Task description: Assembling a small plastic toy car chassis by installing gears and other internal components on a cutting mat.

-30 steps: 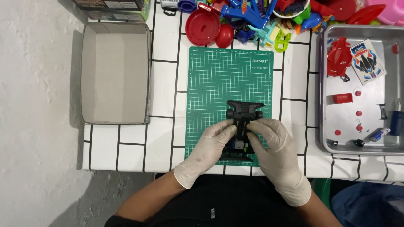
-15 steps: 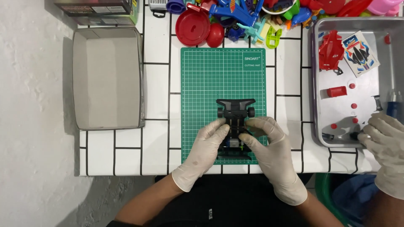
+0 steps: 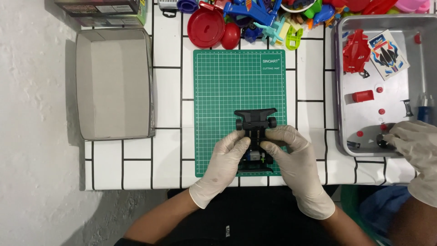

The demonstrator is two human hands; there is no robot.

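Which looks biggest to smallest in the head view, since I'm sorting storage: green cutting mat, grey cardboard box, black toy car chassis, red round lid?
1. Green cutting mat
2. Grey cardboard box, close to the mat, so that order is unsure
3. Black toy car chassis
4. Red round lid

Bright, even overhead light, sharp focus; soft shadow left of the cardboard box (image 3: pixel 114 84), perhaps slight edge blur.

toy car chassis (image 3: pixel 255 132): middle hidden by fingers (image 3: pixel 241 145) | toy pile (image 3: pixel 273 13): cut off at top edge
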